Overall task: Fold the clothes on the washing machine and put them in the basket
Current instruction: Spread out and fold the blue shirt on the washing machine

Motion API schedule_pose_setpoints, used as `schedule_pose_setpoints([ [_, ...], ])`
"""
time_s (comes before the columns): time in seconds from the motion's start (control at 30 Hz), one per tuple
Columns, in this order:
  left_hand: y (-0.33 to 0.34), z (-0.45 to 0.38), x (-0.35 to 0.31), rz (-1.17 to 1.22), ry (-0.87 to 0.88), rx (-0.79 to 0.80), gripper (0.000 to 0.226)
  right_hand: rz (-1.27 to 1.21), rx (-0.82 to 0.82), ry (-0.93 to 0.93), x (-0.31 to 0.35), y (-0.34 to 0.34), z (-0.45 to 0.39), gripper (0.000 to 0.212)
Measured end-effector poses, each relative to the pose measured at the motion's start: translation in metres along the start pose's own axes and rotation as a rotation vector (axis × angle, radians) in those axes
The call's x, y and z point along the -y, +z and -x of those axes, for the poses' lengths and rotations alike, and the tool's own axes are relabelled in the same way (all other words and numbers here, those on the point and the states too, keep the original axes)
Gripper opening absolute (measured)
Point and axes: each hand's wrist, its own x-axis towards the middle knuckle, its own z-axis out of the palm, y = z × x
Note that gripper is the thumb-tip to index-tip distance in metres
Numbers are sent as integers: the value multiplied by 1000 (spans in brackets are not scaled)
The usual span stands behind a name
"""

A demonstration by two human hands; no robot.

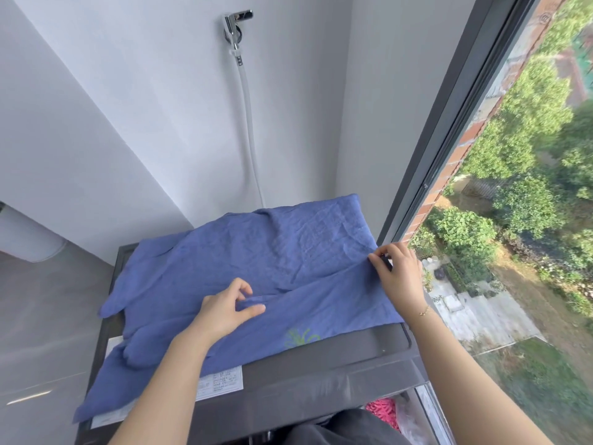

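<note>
One blue garment (256, 268) spread on one dark washing machine (321, 354). Two hands: left hand (224, 308), right hand (398, 277). One bracelet (424, 311). One tap (237, 25), one hose (248, 123). Two white labels (221, 380) on machine top. One window (513, 187). One pink item (382, 411), lower right.

White walls (160, 107), grey floor (48, 316) — a daylit window (529, 155) on the right.

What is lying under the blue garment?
The blue garment lies on the dark washing machine top. A white label shows partly at its front edge; the rest under the cloth is hidden.
</note>
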Motion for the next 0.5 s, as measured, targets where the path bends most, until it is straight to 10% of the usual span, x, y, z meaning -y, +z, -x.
schedule_pose_setpoints([
  [0.33, -20, -1, 13, -110, -85, -64, 25, 71, -53, -46, 31, 34, -21, 5],
  [0.5, -29, 1, 28, 100, 9, -157, 18, 299, -71, 95, 32, 56, 1, 37],
])
